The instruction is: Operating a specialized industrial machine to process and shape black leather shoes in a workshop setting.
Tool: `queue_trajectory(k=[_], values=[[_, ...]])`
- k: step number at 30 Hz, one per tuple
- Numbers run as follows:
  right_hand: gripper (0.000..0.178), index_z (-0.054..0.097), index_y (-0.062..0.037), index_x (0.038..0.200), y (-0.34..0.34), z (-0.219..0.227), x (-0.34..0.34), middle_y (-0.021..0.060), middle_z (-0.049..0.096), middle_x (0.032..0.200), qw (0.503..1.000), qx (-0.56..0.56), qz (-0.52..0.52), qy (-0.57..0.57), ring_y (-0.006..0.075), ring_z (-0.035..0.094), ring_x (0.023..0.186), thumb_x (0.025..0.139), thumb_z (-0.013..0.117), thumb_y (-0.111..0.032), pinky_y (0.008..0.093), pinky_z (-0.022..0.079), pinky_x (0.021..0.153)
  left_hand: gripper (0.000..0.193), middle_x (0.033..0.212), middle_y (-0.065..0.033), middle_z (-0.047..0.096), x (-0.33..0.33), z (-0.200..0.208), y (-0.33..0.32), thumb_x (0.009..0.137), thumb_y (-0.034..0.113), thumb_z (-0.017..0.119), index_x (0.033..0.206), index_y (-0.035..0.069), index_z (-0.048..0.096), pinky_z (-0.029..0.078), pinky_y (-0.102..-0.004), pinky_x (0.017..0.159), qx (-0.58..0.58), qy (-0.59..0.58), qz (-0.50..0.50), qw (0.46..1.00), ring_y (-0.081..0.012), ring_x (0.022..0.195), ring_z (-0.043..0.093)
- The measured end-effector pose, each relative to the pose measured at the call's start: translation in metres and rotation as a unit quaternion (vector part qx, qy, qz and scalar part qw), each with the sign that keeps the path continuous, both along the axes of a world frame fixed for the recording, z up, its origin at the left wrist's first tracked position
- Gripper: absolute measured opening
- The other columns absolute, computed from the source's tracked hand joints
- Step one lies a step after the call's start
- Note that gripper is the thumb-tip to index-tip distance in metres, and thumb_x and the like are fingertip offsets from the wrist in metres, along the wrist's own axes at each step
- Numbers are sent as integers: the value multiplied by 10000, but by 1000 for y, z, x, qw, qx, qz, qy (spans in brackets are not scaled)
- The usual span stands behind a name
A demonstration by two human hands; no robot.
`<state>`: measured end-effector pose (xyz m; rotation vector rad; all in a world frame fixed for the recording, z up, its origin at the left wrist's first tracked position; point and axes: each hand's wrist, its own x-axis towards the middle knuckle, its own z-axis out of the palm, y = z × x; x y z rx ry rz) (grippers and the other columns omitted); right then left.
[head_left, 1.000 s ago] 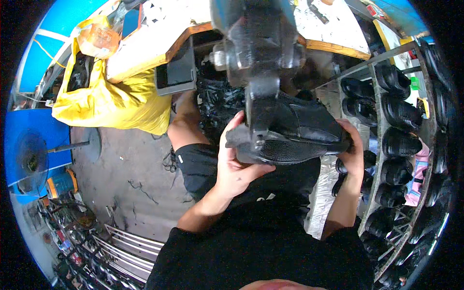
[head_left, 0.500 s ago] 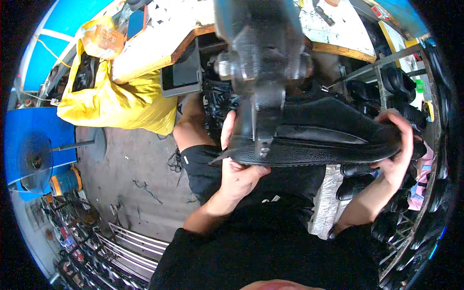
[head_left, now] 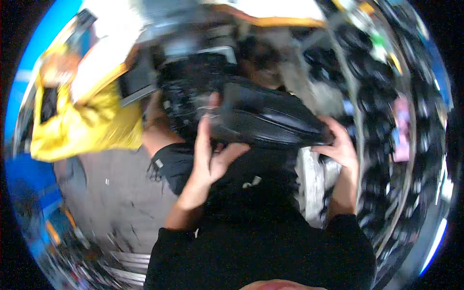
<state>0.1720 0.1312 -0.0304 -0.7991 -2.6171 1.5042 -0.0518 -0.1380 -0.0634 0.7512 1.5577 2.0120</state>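
Note:
A black leather shoe (head_left: 270, 118) is held sideways above my lap, its narrow end pointing right. My left hand (head_left: 210, 157) is at the wider left end, thumb along the near edge and fingers up by the far side. The narrow tip is gripped by my right hand (head_left: 340, 145), with the thumb below and the fingers wrapped round the end. Beyond the shoe stands a grey machine (head_left: 179, 36), badly smeared by motion. A dark, shiny heap (head_left: 186, 96), too blurred to name, lies behind my left fingers.
A worktable with a wooden edge (head_left: 275, 21) runs along the far side. At the left hangs a bulging yellow bag (head_left: 92, 130), with a dark grey tray (head_left: 137, 79) beside it. Racks of black shoes (head_left: 372, 188) fill the right side, with a pink item (head_left: 401, 128) among them.
The shoe, in both hands, has come out from under the machine's arm and now lies nearer my body. The view has swung, so the machine appears farther left and higher.

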Motion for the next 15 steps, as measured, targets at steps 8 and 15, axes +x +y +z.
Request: queue_trajectory(k=[8, 15], values=[[543, 548, 1, 1296, -138, -59, 224, 43, 649, 1143, 776, -183, -591, 122, 138, 602, 1052, 825, 810, -72, 290, 482, 935, 461, 1331, -178, 608, -4, -124, 18, 1046, 212, 529, 1462, 29, 455, 423, -326, 1044, -232, 64, -154, 958, -214, 1164, 589], [580, 480, 6, 1369, -125, -166, 297, 158, 653, 1124, 675, 256, -691, -35, 252, 611, 1031, 889, 737, -194, 361, 470, 962, 428, 1357, -216, 591, 15, -149, -2, 1018, 162, 551, 1403, -18, 502, 440, -363, 1052, -302, 203, -200, 910, -316, 1227, 590]])
